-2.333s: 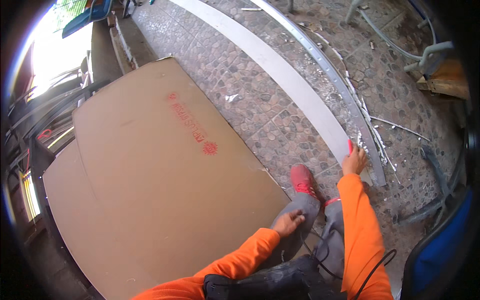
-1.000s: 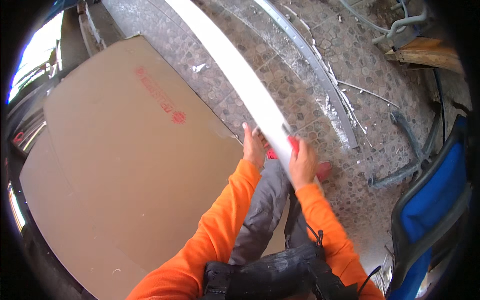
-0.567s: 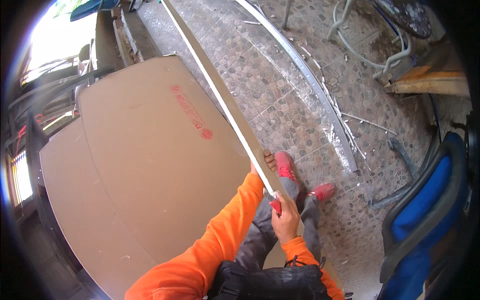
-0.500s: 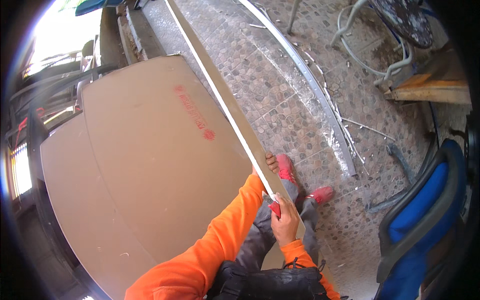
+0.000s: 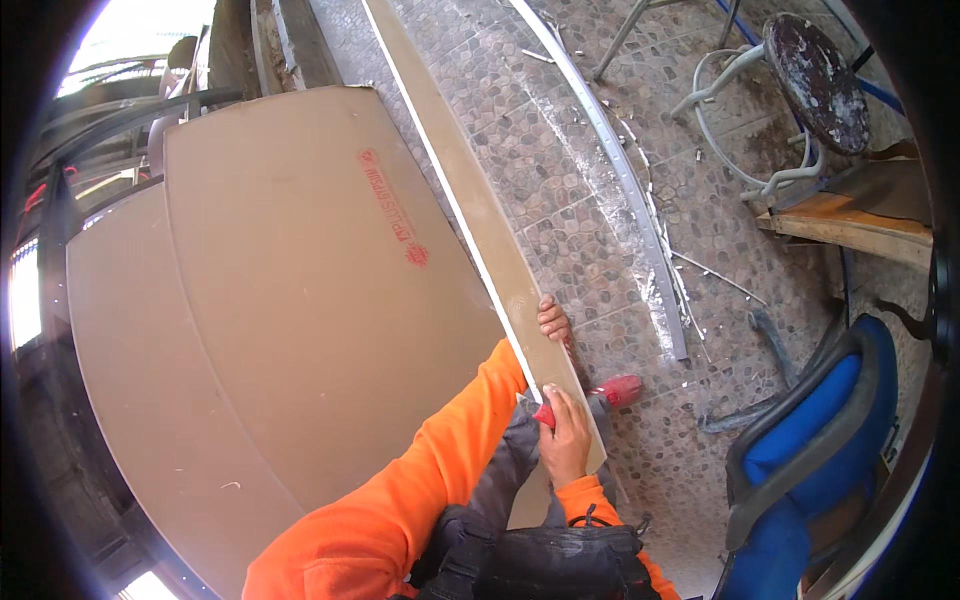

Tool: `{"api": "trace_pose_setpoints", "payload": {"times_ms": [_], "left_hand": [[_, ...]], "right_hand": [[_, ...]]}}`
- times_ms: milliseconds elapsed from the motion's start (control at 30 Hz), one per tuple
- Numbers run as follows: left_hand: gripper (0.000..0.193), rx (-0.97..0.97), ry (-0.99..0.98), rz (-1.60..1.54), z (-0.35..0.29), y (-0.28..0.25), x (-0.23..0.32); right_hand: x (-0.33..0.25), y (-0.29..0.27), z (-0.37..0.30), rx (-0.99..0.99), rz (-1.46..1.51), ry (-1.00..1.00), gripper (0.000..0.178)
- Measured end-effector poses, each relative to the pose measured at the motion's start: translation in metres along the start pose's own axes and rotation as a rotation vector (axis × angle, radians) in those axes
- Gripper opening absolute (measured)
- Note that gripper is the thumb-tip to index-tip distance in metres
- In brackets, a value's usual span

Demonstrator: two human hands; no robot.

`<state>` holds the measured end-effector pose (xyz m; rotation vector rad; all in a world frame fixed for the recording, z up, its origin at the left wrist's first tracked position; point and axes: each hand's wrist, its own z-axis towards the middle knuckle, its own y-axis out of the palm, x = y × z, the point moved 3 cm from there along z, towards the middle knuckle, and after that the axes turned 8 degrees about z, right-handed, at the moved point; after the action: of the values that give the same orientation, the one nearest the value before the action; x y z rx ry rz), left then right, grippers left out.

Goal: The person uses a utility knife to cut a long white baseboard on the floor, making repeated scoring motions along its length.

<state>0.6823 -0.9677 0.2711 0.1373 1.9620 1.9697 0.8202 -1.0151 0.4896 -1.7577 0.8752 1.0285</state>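
A long, narrow strip of gypsum board (image 5: 462,175) runs from the far edge of the view down to my body, brown on its face and white along its left edge. My left hand (image 5: 553,318) reaches beneath the strip and curls its fingers over the right edge. Closer to me, my right hand (image 5: 566,440) grips a small red-handled tool (image 5: 543,415) against the white edge. A pale, pointed tip shows beyond the red part; its exact kind is unclear. The right fingers also rest on the board's face.
Large brown gypsum sheets (image 5: 300,300) lie stacked on the left. A long metal straightedge (image 5: 640,205) lies on the pebble-patterned floor among white dust and scraps. To the right are a blue chair (image 5: 810,420), a wooden piece (image 5: 860,220) and a paint-spattered stool (image 5: 815,85).
The strip has tilted, so more of its brown face shows. Both hands keep their hold, and the red tool stays at the white edge. My view has shifted slightly.
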Motion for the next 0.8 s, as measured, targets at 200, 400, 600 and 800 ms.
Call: {"api": "trace_pose_setpoints", "payload": {"times_ms": [200, 400, 600, 800], "left_hand": [[0.031, 0.230, 0.021, -0.014, -0.003, 0.005, 0.006], [0.050, 1.566, 0.021, 0.539, 0.032, 0.021, -0.026], [0.071, 1.661, -0.502, 1.044, 0.003, -0.042, -0.018], [0.063, 0.954, -1.016, 2.021, -0.110, -0.001, -0.032]], "right_hand": [[0.003, -0.001, 0.003, -0.081, -0.086, -0.017, 0.046], [0.076, -0.028, 0.006, -0.123, -0.162, 0.299, 0.049], [0.134, -0.075, 0.047, 0.279, -0.230, 0.234, 0.030], [0.146, -0.101, -0.026, 0.260, -0.132, 0.749, 0.030]]}}
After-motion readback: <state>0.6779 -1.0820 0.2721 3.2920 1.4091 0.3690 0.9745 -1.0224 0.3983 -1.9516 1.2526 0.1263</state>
